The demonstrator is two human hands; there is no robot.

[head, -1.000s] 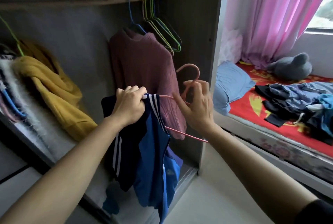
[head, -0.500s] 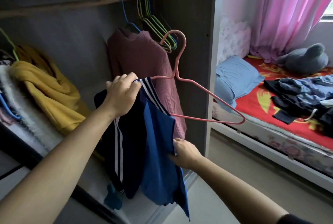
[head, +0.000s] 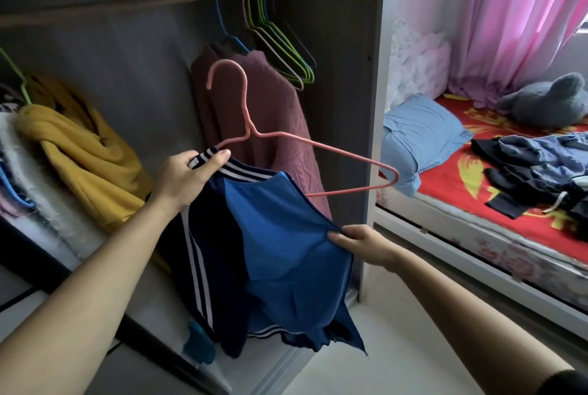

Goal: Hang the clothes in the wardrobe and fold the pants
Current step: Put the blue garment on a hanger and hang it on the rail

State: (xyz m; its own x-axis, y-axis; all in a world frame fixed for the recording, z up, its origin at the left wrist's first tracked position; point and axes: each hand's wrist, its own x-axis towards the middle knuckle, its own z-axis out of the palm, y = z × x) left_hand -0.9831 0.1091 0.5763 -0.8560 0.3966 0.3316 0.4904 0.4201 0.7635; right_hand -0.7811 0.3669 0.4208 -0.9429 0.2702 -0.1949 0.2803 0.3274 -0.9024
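Rail (head: 143,1), upper left to centre: bare stretch, with grey back wall (head: 133,82) open beneath it.
Upper centre: empty hangers (head: 280,54) bunched on the rail. Maroon sweater (head: 273,127) hangs below them, close to side panel (head: 343,92).
Mid-frame: pink hanger (head: 254,137) and blue top (head: 280,235) in front of the sweater.
Left: yellow garment (head: 82,152) heaped, bulging into the opening.
Lower right: floor (head: 397,347) open.

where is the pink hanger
Centre of the head view: the left hand holds the pink hanger before the hanging mauve sweater, one end inside the blue shirt.

Pink curtain (head: 509,12), grey plush toy (head: 541,105) (slumped beneath it), blue pillow (head: 423,130), red patterned bedsheet (head: 445,191)
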